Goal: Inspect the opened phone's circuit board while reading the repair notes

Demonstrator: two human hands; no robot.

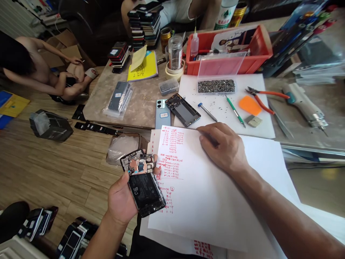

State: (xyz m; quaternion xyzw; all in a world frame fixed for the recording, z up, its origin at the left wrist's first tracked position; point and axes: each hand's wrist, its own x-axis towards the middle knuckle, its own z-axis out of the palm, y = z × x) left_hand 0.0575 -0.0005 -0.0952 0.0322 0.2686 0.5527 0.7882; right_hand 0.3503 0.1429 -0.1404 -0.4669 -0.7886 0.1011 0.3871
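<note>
- Head view shows the left hand (122, 201) gripping an opened phone (142, 183) by its lower edge, back cover off, board and battery facing up, held just off the table's (140, 108) near edge, over the floor.
- The right hand (223, 145) rests curled on a sheet (205, 194) of red handwriting; it seems to pinch a dark pen near the fingertips, though the grip hides most of it.
- The phone's right edge overlaps the sheet's left margin, beside the written columns.
- To do this well, keep the phone level and still in the left hand so its markings stay readable, thumb clear of the board, and press the sheet flat with the right wrist so it cannot slide.
- Farther back on a white mat (258, 122) lie a second open phone (183, 109), a blue phone (162, 113), two screwdrivers, pliers (265, 99) and a tray of screws (216, 86).
- A red bin (229, 64) and phone stacks (145, 25) stand behind; another person crouches on the floor at left.
</note>
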